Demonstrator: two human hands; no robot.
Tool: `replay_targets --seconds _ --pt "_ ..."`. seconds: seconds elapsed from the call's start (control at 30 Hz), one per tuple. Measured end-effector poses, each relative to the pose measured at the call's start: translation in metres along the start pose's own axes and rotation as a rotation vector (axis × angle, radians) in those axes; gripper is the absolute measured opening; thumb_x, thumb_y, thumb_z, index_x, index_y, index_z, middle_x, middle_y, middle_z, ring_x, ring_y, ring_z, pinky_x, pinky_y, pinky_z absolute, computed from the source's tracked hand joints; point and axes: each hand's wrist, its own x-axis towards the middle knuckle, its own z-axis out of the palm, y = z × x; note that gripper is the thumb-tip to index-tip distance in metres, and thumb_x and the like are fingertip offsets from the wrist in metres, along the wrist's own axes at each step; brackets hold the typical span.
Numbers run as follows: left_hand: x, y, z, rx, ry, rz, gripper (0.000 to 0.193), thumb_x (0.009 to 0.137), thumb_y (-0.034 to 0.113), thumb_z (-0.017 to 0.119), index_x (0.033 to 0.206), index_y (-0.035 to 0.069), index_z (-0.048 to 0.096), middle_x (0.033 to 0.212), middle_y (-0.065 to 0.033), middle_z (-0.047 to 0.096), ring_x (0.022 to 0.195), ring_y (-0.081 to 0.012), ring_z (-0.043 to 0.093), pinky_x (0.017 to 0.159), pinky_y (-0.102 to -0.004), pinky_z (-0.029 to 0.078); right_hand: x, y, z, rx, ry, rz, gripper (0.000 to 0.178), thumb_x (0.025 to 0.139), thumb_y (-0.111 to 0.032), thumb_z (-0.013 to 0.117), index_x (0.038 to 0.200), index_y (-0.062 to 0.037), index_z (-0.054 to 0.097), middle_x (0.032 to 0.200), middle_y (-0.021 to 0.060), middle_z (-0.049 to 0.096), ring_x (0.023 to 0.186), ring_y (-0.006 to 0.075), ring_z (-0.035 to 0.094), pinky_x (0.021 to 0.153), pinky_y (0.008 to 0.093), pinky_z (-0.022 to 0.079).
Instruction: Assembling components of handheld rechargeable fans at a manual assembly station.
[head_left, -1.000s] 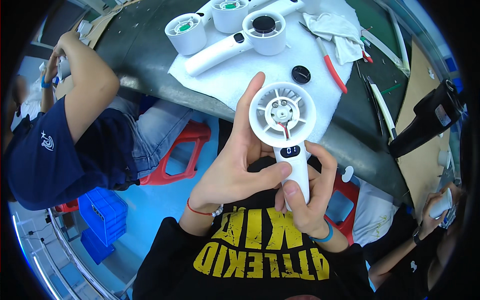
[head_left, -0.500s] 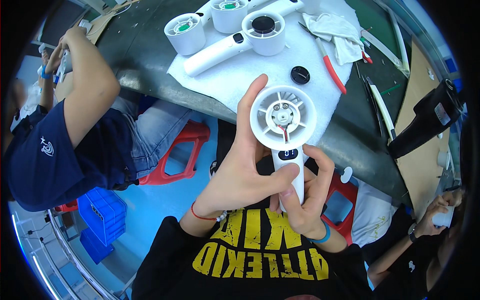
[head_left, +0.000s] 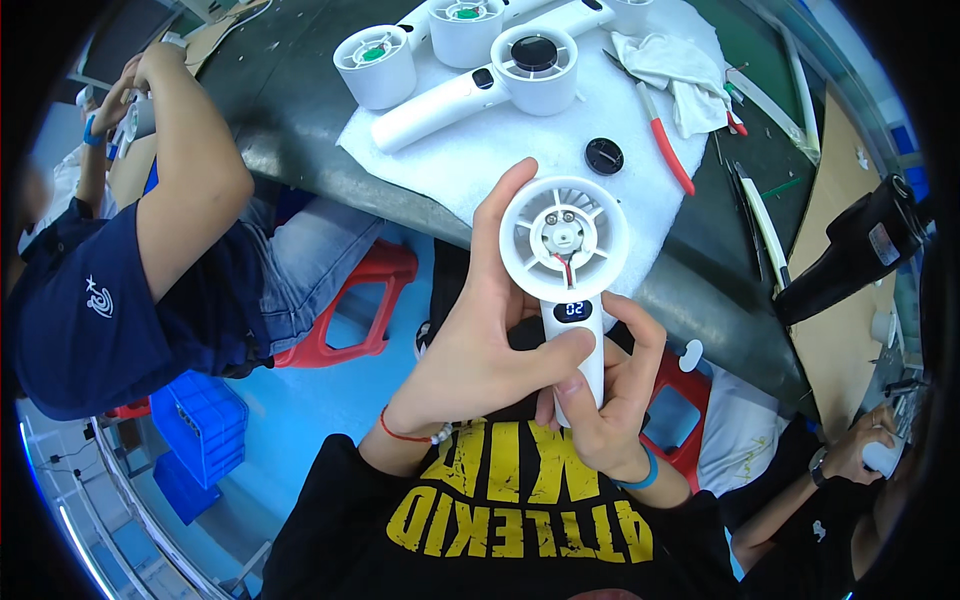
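Observation:
Upright before my chest is a white handheld fan [head_left: 582, 345], its round head facing me with the motor, screws and red wires bare at the centre. A small lit display sits on its neck. My left hand [head_left: 490, 330] is closed round it, fingers behind the head and thumb on the front of the handle below the display. Wrapped around the lower handle, my right hand [head_left: 610, 410] has its thumb on the front too. A round black cap [head_left: 604, 156] lies on the white foam sheet [head_left: 480, 190] just beyond the fan.
Other white fans [head_left: 535, 70] lie on the foam at the far side. Red-handled pliers [head_left: 670, 155] and a white cloth [head_left: 675, 75] are right of them. A black power screwdriver [head_left: 850, 250] stands at the right. People sit at both sides, one on a red stool [head_left: 345, 310].
The lit figure on the fan's display has changed. Both hands keep the same grip, and the view has shifted slightly.

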Motion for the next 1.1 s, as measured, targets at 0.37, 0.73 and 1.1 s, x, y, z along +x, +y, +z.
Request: replay_targets --seconds 0.37,0.73,1.1 --pt "-0.011 0.007 -0.039 -0.238 0.075 0.096 0.083 0.082 -0.015 0.055 0.149 0.009 0.012 0.137 -0.0137 0.04 0.126 -0.0276 0.047 0.096 -0.059 0.048 0.069 -0.085 -0.025 -1.097 -0.119 -0.102 0.029 0.086 -0.009 0.064 0.114 -0.0034 0.063 0.087 0.0089 0.067 0.07 0.0152 0.062 0.061 0.0275 0.049" --pt "-0.016 0.007 -0.039 -0.354 -0.039 0.041 0.082 0.086 -0.01 0.055 0.149 0.01 0.006 0.139 -0.0175 0.04 0.124 -0.031 0.051 0.101 -0.0496 0.048 0.207 -0.042 -0.054 -1.394 -0.171 -0.179 0.023 0.081 -0.006 0.063 0.103 0.0002 0.068 0.086 0.0161 0.07 0.075 0.0244 0.067 0.074 0.0344 0.052" --pt "-0.016 0.006 -0.037 -0.264 -0.011 -0.009 0.085 0.086 -0.01 0.057 0.15 0.008 0.005 0.137 -0.0198 0.041 0.12 -0.0275 0.053 0.095 -0.0406 0.052 0.104 -0.096 0.002 -0.696 -0.276 -0.069 0.012 0.078 0.0 0.07 0.09 0.0019 0.067 0.085 0.0074 0.068 0.072 0.011 0.065 0.065 0.0218 0.052"
